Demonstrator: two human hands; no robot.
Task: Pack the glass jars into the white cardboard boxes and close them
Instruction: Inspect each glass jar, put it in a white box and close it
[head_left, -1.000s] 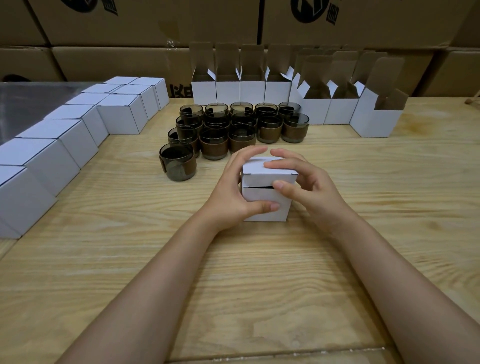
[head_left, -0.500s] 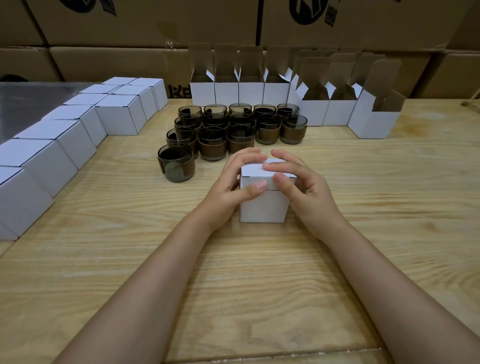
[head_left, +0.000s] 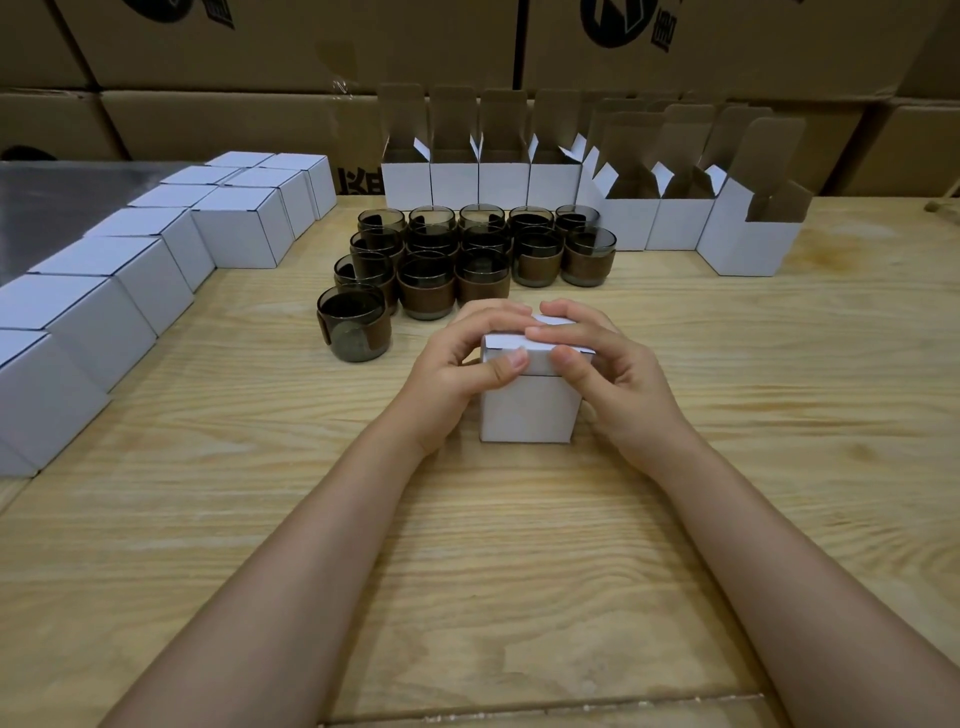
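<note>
Now white box (head_left: 527, 405) stands upright, closed.

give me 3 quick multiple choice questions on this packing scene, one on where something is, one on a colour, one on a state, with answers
1. Where do the closed boxes stand relative to the glass jars? A to their left; B to their right; C on top of them.
2. The band round each jar is: A red; B brown; C green.
3. The lid of the front box, held by the left hand and right hand, is: A standing upright; B torn off; C folded down.

Answers: 1 A, the closed row runs along the left side of the table; 2 B, every band looks brown; 3 C, the lid lies flat under both hands.
</note>
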